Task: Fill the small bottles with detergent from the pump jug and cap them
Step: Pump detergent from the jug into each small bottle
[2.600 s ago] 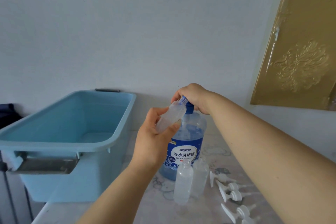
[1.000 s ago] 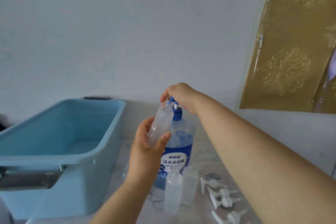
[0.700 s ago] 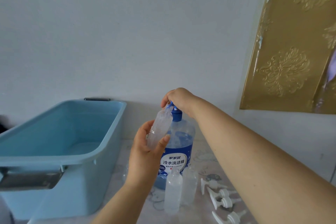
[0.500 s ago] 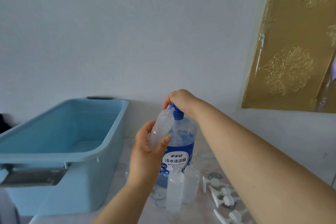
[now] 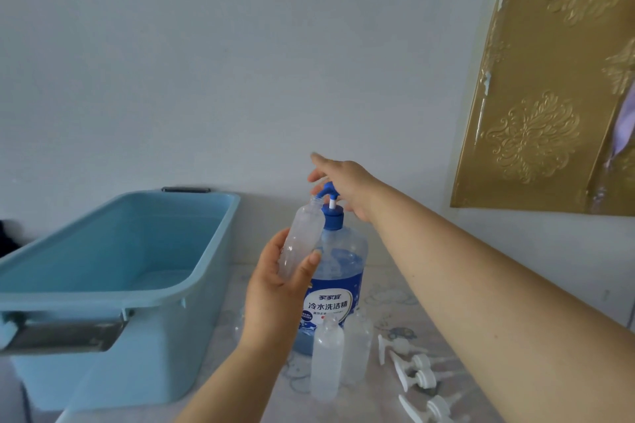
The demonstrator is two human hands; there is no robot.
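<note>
Backdrop: pale wall point(image 5: 240, 62), patterned tabletop point(image 5: 395, 288).
Left hand point(image 5: 275, 288): wrapped round a small frosted clear plastic bottle point(image 5: 300, 240), tilted so its open neck meets the spout.
Right hand point(image 5: 347, 182): fingers straight, palm over the blue pump head point(image 5: 328, 191) of the large clear detergent jug point(image 5: 343, 261), poised to press.
Held bottle: uncapped, seemingly near empty, aloft beside the jug's neck.
Waiting: two similar bottles point(image 5: 326, 364), white pump caps point(image 5: 412, 371).

On the bench point(image 5: 391, 288) the tub point(image 5: 154, 347) sits left, the pump jug point(image 5: 338, 285) just right of it, two small bottles point(image 5: 326, 362) before the jug, pump caps point(image 5: 412, 371) lying right of them, and the left hand point(image 5: 275, 288) holds a third bottle point(image 5: 302, 240) tilted against the jug's spout, below the right hand point(image 5: 347, 182).
</note>
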